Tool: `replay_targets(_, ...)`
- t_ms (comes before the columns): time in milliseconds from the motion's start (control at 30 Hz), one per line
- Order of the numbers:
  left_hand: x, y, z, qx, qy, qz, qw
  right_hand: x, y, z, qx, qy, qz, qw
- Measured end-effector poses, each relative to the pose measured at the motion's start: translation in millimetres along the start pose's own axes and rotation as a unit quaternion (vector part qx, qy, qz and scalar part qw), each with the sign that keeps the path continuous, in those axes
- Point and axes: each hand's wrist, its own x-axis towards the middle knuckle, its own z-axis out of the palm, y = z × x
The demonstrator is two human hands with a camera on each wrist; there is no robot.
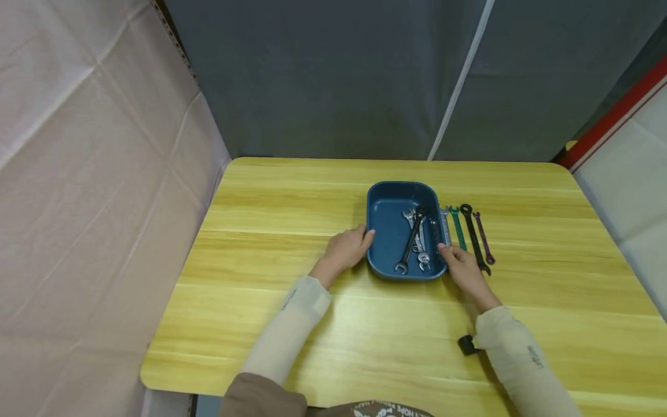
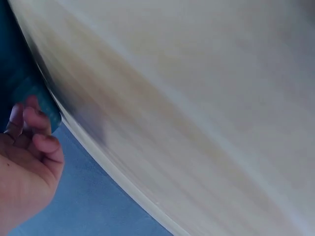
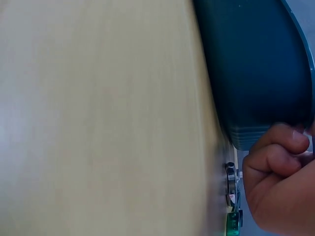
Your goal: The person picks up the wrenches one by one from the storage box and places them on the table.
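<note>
A blue plastic bin [image 1: 384,237] sits on the table, with my hands at its two long sides. My left hand [image 1: 345,249] grips the left wall, thumb at the rim; the left wrist view shows its curled fingers [image 2: 37,120] against the bin's outside. On the opposite side my right hand [image 1: 465,272] pinches the rim near the front right corner, fingers [image 3: 278,155] bent below it. Inside the bin, a black wrench [image 1: 409,246] lies across several silver wrenches [image 1: 422,250], partly hiding them.
Right of the bin lie a silver wrench [image 1: 445,225], a green wrench [image 1: 458,227], a black wrench [image 1: 473,238] and a purple wrench [image 1: 483,236] in a row. My right hand partly covers this row. The wooden table [image 1: 271,231] meets a grey curtain [image 1: 333,87] behind.
</note>
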Motion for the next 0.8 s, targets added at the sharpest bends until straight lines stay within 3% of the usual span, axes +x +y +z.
replay_targets(367, 0.6, 5.2, -14.7, 0.035, 0.073, 0.007, 0.9967, 0.4, 2.2, -0.9, -0.023, -0.011, -0.012, 1.0)
replay_targets(567, 5.0, 16.3, -23.9, 0.029, 0.086, 0.019, 0.9957, 0.9, 2.5, -0.5, -0.031, -0.01, -0.015, 0.999)
replay_targets(800, 9.0, 29.4, -26.3, 0.061, 0.103, 0.026, 0.9924, 0.3, 2.3, 0.7, -0.041, -0.011, -0.015, 0.999)
